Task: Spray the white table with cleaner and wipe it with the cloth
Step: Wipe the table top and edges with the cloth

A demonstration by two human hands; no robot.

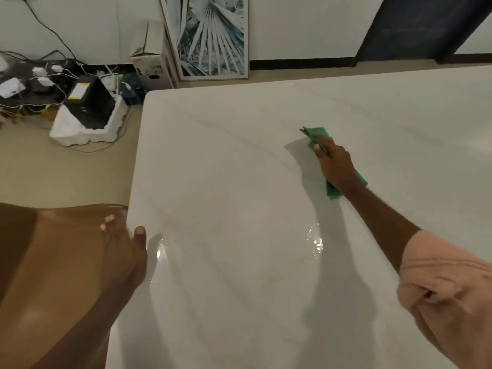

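- The folded green cloth (323,145) is pressed flat onto the glossy white table (239,169) by the right hand (336,163), well in from the left edge and towards the far side; its ends show beyond the fingertips and under the wrist.
- The table's left edge, near the near corner, is touched by the left hand (125,251), thumb on top, fingers relaxed and holding nothing.
- Wet streaks (315,241) are seen near the near edge.
- On the floor beyond the far left corner, a black box-shaped device (90,102) is seated in a white foam tray (87,129).
- An open white cardboard box (151,62) stands beside a framed palm-leaf print (210,35); its contents cannot be seen.
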